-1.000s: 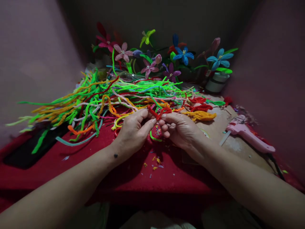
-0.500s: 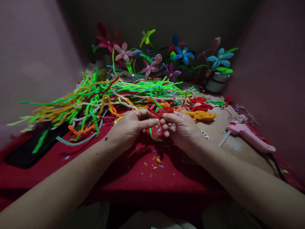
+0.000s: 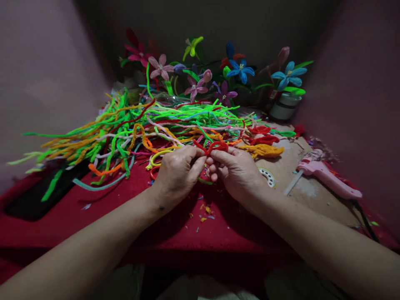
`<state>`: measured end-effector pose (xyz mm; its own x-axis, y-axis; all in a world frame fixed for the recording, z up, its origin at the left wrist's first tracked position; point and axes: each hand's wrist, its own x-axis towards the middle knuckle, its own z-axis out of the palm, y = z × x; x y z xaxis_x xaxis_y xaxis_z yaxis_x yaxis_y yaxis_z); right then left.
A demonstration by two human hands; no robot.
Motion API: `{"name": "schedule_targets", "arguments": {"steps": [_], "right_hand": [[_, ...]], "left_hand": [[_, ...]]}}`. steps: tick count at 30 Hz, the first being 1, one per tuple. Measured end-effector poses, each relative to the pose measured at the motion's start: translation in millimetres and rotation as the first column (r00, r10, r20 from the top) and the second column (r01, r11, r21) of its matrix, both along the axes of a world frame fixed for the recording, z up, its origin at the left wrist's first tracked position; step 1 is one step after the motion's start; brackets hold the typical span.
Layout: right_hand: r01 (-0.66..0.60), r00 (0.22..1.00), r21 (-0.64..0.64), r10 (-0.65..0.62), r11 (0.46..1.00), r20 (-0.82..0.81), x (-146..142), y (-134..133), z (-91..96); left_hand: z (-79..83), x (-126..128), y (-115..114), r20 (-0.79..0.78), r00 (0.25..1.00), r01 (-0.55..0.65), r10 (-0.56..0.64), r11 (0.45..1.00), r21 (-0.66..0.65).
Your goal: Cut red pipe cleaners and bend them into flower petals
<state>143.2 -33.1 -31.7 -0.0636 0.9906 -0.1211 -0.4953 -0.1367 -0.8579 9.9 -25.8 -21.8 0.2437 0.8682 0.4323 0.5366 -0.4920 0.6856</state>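
Observation:
A red pipe cleaner (image 3: 218, 145), bent into a loop with a short end standing out to the left, is pinched between my hands above the red cloth. My left hand (image 3: 179, 168) grips it between thumb and curled fingers, knuckles turned up. On the other side, my right hand (image 3: 236, 168) pinches the loop with thumb and forefinger close to the left fingertips. Beyond both hands spreads a heap of loose pipe cleaners (image 3: 181, 112) in green, orange, white and red. Finished red petal loops (image 3: 261, 135) and a mustard-yellow bundle (image 3: 264, 151) lie just past my right hand.
Pipe-cleaner flowers (image 3: 240, 73) stand along the back, some near a pale jar (image 3: 286, 106). A pink glue gun (image 3: 328, 175) rests on a brown board (image 3: 308, 200) at right. A black phone-like slab (image 3: 34, 200) lies left. Coloured scraps (image 3: 204, 210) dot the red cloth (image 3: 131, 227).
My left hand has rolled over, its knuckles now facing up, and its fingers have curled in closer to the right fingertips. The red pipe cleaner stays held in nearly the same place.

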Motion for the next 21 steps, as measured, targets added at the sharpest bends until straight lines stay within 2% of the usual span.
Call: {"name": "schedule_targets", "arguments": {"steps": [2,3,5,7,8,9,10,12,13,15,17,19,21], "right_hand": [[-0.006,1.000,-0.008,0.006,1.000,0.008,0.2,-0.2,0.1],[-0.014,1.000,0.000,0.014,1.000,0.005,0.3,-0.1,0.1],[-0.035,0.999,0.034,0.035,0.999,-0.006,0.7,0.6,-0.1],[-0.050,0.999,0.066,0.050,0.997,-0.001,1.2,1.5,-0.8],[-0.044,0.999,0.072,0.043,0.996,0.012,1.4,1.9,-1.4],[-0.027,0.999,0.073,0.025,0.997,0.030,1.7,2.1,-2.1],[-0.006,0.999,0.075,0.003,0.997,0.049,2.0,2.1,-3.0],[0.027,0.995,0.091,-0.036,0.995,0.095,2.3,1.2,-4.8],[0.032,0.991,0.106,-0.045,0.994,0.123,2.3,0.5,-5.6],[0.024,0.980,0.140,-0.051,0.990,0.192,2.3,-1.2,-6.4],[0.009,0.966,0.154,-0.049,0.988,0.255,2.3,-3.0,-5.8],[-0.014,0.957,0.161,-0.034,0.987,0.289,2.3,-4.5,-3.5],[-0.041,0.953,0.184,-0.017,0.982,0.303,2.5,-5.7,-0.4]], "left_hand": [[2.8,1.3,-0.2,0.074,0.997,0.025,-0.015,0.990,-0.138],[4.3,1.7,0.2,0.145,0.989,0.075,-0.039,0.967,-0.245],[6.9,1.3,2.2,0.340,0.936,0.249,-0.094,0.859,-0.448],[7.9,-0.2,4.4,0.474,0.874,0.389,-0.111,0.746,-0.541],[7.8,-1.0,5.0,0.477,0.873,0.387,-0.104,0.744,-0.545],[7.4,-1.7,4.9,0.439,0.895,0.329,-0.082,0.787,-0.522],[6.9,-2.1,4.0,0.374,0.926,0.232,-0.049,0.856,-0.462],[5.3,-1.9,0.9,0.239,0.971,0.036,0.024,0.970,-0.240],[4.5,-1.5,-0.9,0.181,0.983,-0.019,0.041,0.992,-0.124],[3.0,-0.4,-3.2,0.063,0.998,-0.030,0.029,0.999,0.023],[2.1,-0.2,-2.3,-0.034,0.999,-0.023,0.026,0.997,0.077],[2.1,-1.5,1.3,-0.076,0.996,-0.037,0.043,0.997,0.071],[3.4,-3.5,5.2,-0.063,0.997,-0.040,0.039,0.999,-0.015]]}}
